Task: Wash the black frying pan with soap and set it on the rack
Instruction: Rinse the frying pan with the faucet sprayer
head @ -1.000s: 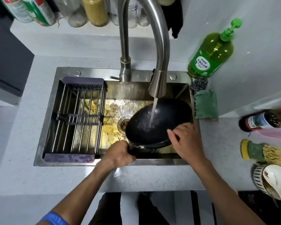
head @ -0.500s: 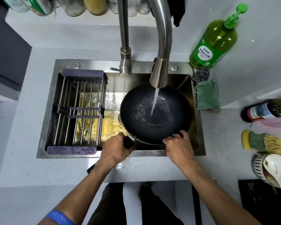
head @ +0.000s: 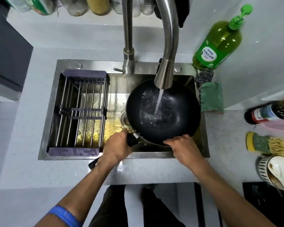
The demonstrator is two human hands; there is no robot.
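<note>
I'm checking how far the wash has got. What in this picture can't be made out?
- Pan's handle: mostly wrapped by the left hand, head view.
- Pan's near rim: covered by the right hand.
- Sink drain: half hidden under the frying pan.
- Soap in the pan: indistinguishable from splashing water.
- Soap bottle label: too small to read.

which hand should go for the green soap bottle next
Right. The soap bottle stands on the counter right of the sink. The right hand only grips the pan rim, while the left hand holds the handle.
</note>
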